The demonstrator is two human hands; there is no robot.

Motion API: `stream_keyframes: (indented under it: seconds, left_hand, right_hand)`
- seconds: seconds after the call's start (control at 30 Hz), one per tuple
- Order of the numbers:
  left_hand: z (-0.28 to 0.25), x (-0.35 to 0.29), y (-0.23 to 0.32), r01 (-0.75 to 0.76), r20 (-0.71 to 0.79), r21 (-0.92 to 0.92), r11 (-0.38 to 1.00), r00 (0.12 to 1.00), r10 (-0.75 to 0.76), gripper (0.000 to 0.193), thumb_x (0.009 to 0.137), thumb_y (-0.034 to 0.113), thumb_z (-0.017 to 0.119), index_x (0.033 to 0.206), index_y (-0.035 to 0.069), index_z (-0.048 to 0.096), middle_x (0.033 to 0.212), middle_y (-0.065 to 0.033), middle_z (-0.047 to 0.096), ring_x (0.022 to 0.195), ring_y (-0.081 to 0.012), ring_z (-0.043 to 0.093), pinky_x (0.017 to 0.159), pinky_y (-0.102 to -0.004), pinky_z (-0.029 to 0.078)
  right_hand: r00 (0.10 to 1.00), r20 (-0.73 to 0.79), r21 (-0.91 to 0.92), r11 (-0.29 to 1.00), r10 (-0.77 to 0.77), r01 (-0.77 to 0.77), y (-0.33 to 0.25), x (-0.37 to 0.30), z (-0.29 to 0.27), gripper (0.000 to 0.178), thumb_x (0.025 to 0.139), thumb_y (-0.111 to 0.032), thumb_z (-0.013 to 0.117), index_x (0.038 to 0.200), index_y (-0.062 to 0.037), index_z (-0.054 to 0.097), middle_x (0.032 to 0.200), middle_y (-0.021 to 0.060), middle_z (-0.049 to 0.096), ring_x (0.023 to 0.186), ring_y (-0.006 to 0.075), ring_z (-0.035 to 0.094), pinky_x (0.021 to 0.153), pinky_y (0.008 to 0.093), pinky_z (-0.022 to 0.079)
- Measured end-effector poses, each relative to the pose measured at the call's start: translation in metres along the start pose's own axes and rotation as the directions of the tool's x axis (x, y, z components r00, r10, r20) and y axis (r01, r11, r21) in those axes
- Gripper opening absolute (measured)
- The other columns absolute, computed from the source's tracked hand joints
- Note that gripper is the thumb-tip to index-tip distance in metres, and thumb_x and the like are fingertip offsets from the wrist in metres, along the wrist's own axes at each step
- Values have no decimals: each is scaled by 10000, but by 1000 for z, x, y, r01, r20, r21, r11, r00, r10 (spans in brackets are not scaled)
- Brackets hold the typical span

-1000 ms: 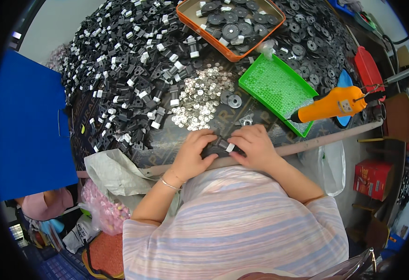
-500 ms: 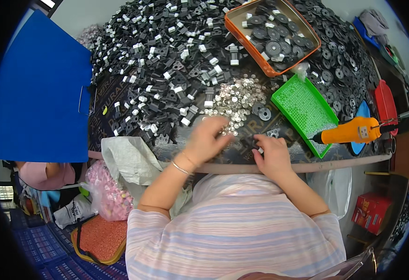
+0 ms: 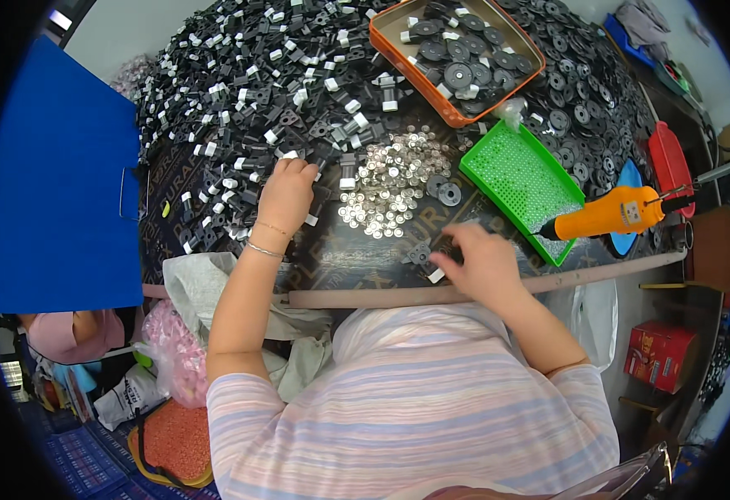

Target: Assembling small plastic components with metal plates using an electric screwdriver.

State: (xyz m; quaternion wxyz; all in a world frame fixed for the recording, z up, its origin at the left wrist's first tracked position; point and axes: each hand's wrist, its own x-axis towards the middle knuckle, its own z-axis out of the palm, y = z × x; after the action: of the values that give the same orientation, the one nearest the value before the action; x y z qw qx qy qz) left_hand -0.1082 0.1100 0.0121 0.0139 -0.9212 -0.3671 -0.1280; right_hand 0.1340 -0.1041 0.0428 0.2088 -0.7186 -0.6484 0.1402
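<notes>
I cannot tell the grip of my left hand (image 3: 288,197) at the black-and-white parts (image 3: 272,136); my right hand (image 3: 483,260) gapes beside a white-ended piece (image 3: 436,276).

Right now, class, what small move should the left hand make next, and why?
Probably draw a white-ended black part from the pile with the left hand. Its fingertips are at such a part on the pile's near edge, though their grip is unclear. The right hand, thumb and forefinger apart, is beside another white-ended piece.
</notes>
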Motion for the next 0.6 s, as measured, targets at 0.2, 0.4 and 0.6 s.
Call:
stream_keyframes:
  seconds: [0.2,0.4,0.6]
  left_hand:
    - [-37,0,0,42,-271,-250,967,956,-111,286,722,-14,594,1001,39,626,994,-115,616,940,-316,547,840,-370,470]
    - [-57,-41,40,386,382,-922,32,920,-83,254,817,-71,506,1054,10,549,995,-46,617,930,-113,581,845,-250,464]
    - [-6,-77,83,592,598,-801,86,789,140,220,853,20,507,1068,17,554,795,11,535,703,-56,517,631,-232,446]
  right_hand:
    - [998,-30,-39,998,-51,50,5,56,-7,337,731,-234,727,1000,-67,610,931,94,606,876,282,602,732,371,492]
    - [968,115,56,974,-223,218,-21,112,33,410,728,-263,720,1069,-74,594,1004,115,578,973,300,575,813,391,483]
    - [924,136,-64,928,-356,367,-45,149,75,362,722,-234,712,1026,-78,592,1021,94,528,952,284,567,767,394,505]
